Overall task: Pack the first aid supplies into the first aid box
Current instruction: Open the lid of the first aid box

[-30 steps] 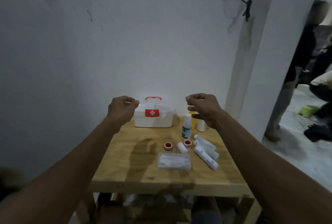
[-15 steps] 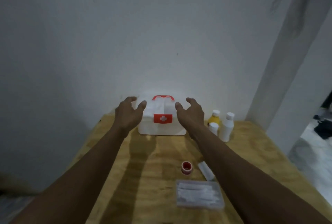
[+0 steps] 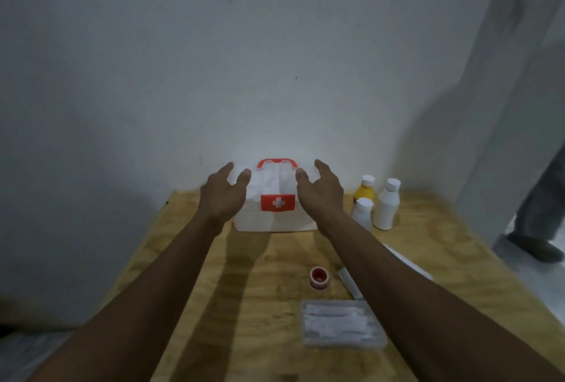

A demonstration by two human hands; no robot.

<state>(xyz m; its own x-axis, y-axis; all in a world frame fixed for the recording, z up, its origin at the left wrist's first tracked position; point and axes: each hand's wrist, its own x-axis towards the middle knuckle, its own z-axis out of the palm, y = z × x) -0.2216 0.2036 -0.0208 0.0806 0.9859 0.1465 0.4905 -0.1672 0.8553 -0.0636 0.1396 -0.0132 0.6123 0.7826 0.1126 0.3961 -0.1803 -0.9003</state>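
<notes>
A white first aid box [image 3: 276,219] with a red handle and a red cross label stands closed at the back of the wooden table [image 3: 244,305], against the wall. My left hand [image 3: 223,195] is at its left side and my right hand [image 3: 319,192] at its right side, both open with fingers spread, close to the box; whether they touch it is unclear. To the right stand a yellow bottle [image 3: 364,190] and two white bottles [image 3: 387,205]. Nearer lie a red tape roll [image 3: 319,278], a clear packet of white supplies [image 3: 341,325] and bandage rolls [image 3: 347,279] partly hidden by my right arm.
A white wall rises right behind the table. A pillar stands at the right, and beyond it a person's leg and shoe [image 3: 538,241] are on the floor. The table's right edge runs close to my right forearm.
Both hands went from raised and closed above the table to open at the two sides of the box. The camera has come closer and lower over the table.
</notes>
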